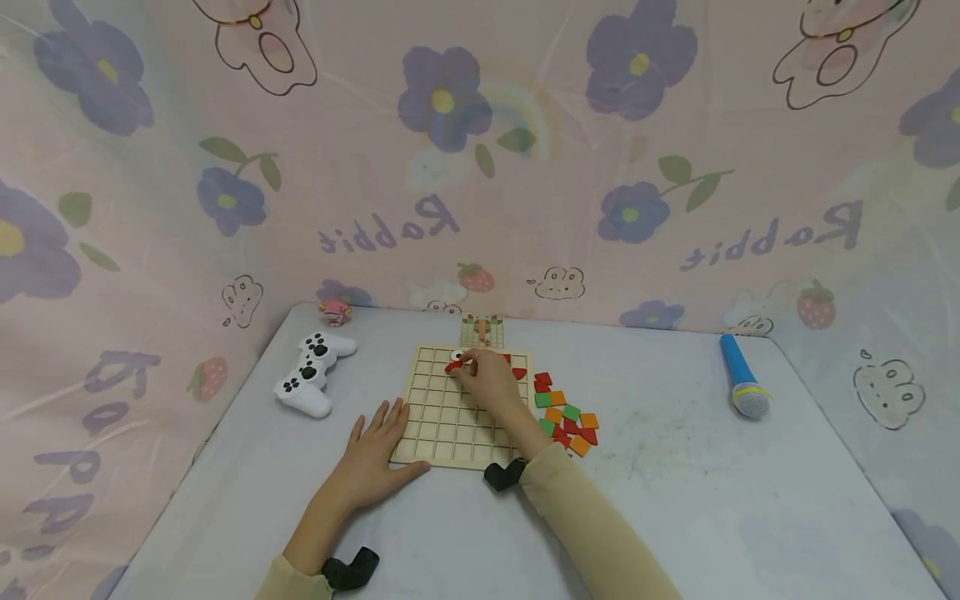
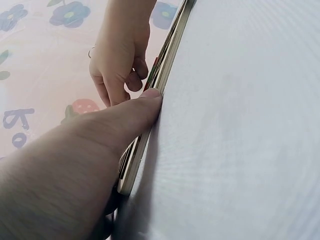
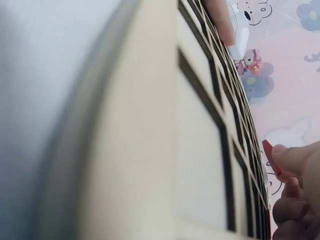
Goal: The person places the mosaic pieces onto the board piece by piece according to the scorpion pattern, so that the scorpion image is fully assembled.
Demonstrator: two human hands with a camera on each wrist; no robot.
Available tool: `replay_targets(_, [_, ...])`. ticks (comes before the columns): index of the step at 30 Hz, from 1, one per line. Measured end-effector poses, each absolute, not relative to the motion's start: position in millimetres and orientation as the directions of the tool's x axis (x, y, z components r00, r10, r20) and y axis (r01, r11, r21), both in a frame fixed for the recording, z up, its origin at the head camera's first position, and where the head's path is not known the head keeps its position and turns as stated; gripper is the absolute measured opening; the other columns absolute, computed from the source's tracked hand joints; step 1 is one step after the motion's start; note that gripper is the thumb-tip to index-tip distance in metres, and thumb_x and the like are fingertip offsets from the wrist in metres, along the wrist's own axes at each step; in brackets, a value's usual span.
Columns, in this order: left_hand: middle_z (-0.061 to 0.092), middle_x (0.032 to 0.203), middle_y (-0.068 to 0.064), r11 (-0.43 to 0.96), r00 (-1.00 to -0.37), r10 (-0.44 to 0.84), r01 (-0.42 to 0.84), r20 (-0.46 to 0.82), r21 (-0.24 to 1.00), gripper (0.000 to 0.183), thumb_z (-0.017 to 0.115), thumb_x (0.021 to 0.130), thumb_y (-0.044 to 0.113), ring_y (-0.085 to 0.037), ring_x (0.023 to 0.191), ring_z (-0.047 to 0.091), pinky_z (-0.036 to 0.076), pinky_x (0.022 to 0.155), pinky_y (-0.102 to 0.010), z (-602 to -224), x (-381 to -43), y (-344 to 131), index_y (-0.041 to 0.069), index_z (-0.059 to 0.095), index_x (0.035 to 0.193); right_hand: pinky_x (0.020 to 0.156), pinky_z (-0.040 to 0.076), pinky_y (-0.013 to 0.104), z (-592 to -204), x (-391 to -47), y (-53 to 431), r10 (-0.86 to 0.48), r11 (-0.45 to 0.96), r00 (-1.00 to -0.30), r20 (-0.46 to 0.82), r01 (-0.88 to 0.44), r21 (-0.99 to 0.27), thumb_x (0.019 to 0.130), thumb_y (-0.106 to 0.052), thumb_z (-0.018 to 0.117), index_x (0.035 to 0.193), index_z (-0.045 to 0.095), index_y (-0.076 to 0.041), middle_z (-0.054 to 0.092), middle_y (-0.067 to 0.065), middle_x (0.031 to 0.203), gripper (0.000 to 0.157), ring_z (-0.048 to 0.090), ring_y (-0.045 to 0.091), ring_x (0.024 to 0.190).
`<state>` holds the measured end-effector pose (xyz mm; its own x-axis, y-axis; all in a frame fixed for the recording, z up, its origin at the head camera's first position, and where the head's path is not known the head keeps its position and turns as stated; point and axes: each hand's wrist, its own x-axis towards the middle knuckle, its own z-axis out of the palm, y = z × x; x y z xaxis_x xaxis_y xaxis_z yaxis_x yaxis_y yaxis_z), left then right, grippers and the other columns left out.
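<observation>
A wooden grid board [image 1: 438, 433] lies on the white table. Over its back rows my right hand [image 1: 491, 383] pinches a small red tile [image 3: 269, 154] between thumb and fingertips. Beside those fingertips in the head view is a white piece [image 1: 457, 355] with a dark dot. Other red tiles [image 1: 519, 373] sit in the board's back right squares. My left hand [image 1: 371, 467] lies with fingers spread at the board's front left corner, its thumb [image 2: 151, 94] against the front edge. Behind the board stands a small pattern card [image 1: 482, 331] with a coloured picture on a grid.
Loose red, green and orange tiles [image 1: 572, 412] are scattered right of the board. A white game controller [image 1: 312, 373] lies to the left, with a small pink figurine [image 1: 334, 312] behind it. A blue toy microphone [image 1: 742, 379] lies far right. Printed cloth [image 1: 525, 192] hangs behind the table.
</observation>
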<state>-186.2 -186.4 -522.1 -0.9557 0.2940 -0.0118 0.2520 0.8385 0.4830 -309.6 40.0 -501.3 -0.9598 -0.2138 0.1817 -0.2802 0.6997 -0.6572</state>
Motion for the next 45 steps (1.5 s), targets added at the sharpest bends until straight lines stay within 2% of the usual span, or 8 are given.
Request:
replay_targets(7, [0.021, 0.174, -0.018, 0.835, -0.957, 0.291, 0.251, -0.005, 0.49, 0.105, 0.07, 0.094, 0.063, -0.042, 0.163, 0.011, 0.001, 0.128, -0.069, -521.7, -186.0, -186.6, 0.0, 0.026, 0.166, 0.049, 0.035, 0.023, -503.8, -309.0, 39.7, -0.22, 0.712, -0.963, 0.153, -0.266, -0.65, 0.1, -0.026, 0.076, 0.12, 0.076, -0.008, 0.059, -0.003, 0.067, 0.027, 0.048, 0.01, 0.056])
replay_targets(12, [0.017, 0.175, -0.015, 0.839, -0.956, 0.293, 0.243, -0.027, 0.486, 0.106, 0.068, 0.095, 0.065, -0.038, 0.164, 0.007, 0.0, 0.128, -0.068, -521.1, -187.8, -186.1, 0.003, 0.022, 0.167, 0.049, 0.037, 0.023, -504.8, -310.2, 39.1, -0.214, 0.717, -0.967, 0.14, -0.253, -0.65, 0.101, -0.025, 0.074, 0.123, 0.075, -0.007, 0.061, -0.003, 0.07, 0.028, 0.05, 0.01, 0.057])
replay_targets(20, [0.021, 0.174, -0.017, 0.838, -0.954, 0.298, 0.257, -0.009, 0.481, 0.105, 0.068, 0.095, 0.064, -0.041, 0.164, 0.01, 0.001, 0.128, -0.069, -517.5, -188.4, -185.4, 0.0, 0.025, 0.166, 0.051, 0.035, 0.023, -505.4, -312.4, 37.2, -0.209, 0.72, -0.966, 0.152, -0.258, -0.644, 0.102, -0.022, 0.073, 0.121, 0.076, -0.006, 0.06, -0.001, 0.071, 0.025, 0.048, 0.011, 0.057])
replay_targets(29, [0.019, 0.174, -0.016, 0.843, -0.953, 0.302, 0.252, -0.029, 0.475, 0.105, 0.065, 0.096, 0.067, -0.04, 0.164, 0.008, 0.0, 0.128, -0.069, -515.8, -189.2, -185.5, 0.001, 0.024, 0.167, 0.055, 0.041, 0.024, -502.8, -311.7, 35.7, -0.109, 0.637, -0.989, 0.096, -0.143, -0.758, 0.096, -0.02, 0.077, 0.117, 0.08, -0.009, 0.069, 0.0, 0.074, 0.024, 0.055, 0.011, 0.06])
replay_targets(35, [0.022, 0.174, -0.018, 0.835, -0.955, 0.297, 0.258, -0.003, 0.486, 0.104, 0.068, 0.095, 0.064, -0.041, 0.163, 0.011, 0.001, 0.128, -0.069, -518.2, -187.5, -186.4, 0.0, 0.027, 0.166, 0.057, 0.045, 0.025, -501.2, -310.5, 34.0, -0.044, 0.567, -0.999, 0.031, -0.051, -0.822, 0.092, -0.018, 0.079, 0.111, 0.082, -0.01, 0.076, 0.003, 0.081, 0.021, 0.061, 0.011, 0.064])
replay_targets(45, [0.022, 0.174, -0.018, 0.83, -0.954, 0.301, 0.256, -0.012, 0.495, 0.104, 0.067, 0.095, 0.064, -0.041, 0.164, 0.01, 0.001, 0.127, -0.07, -518.8, -186.1, -186.5, -0.001, 0.027, 0.166, 0.065, 0.051, 0.027, -505.1, -310.6, 28.1, -0.018, 0.527, -1.0, 0.012, -0.02, -0.849, 0.09, -0.023, 0.083, 0.108, 0.082, -0.011, 0.08, 0.006, 0.09, 0.021, 0.062, 0.011, 0.065])
